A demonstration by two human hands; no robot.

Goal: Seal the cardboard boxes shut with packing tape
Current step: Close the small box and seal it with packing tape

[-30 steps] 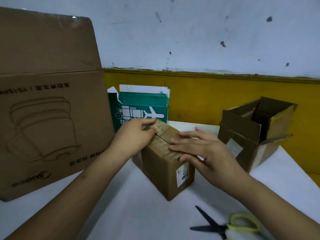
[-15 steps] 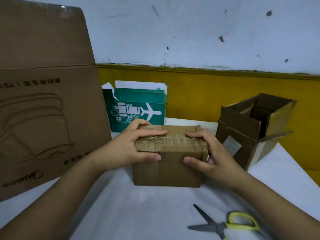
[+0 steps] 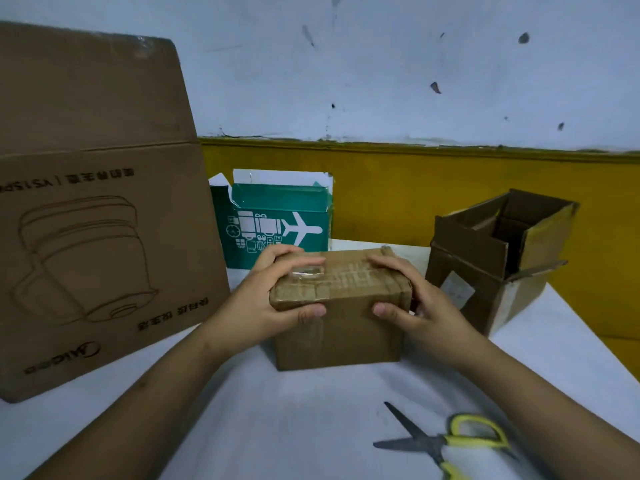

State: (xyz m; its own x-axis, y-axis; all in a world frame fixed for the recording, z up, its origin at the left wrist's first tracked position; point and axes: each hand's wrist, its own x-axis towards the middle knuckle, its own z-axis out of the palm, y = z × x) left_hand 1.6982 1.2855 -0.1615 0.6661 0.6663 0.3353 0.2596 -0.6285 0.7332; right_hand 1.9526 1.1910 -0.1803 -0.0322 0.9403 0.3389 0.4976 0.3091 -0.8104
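A small brown cardboard box (image 3: 349, 327) stands on the white table (image 3: 277, 427) in the middle, its closed top covered with clear tape. My left hand (image 3: 273, 299) grips its top left corner, fingers over the top and thumb on the front face. My right hand (image 3: 419, 306) grips the top right corner the same way. No tape roll is in view.
A large brown appliance carton (image 3: 93, 209) stands at the left. A green box with an airplane print (image 3: 277, 220) sits behind, flaps up. An open brown box (image 3: 491, 258) stands at the right. Yellow-handled scissors (image 3: 450, 441) lie open near the front right.
The small box has been turned from corner-on to square with me. Both hands moved from pressing on its top to gripping its two top corners.
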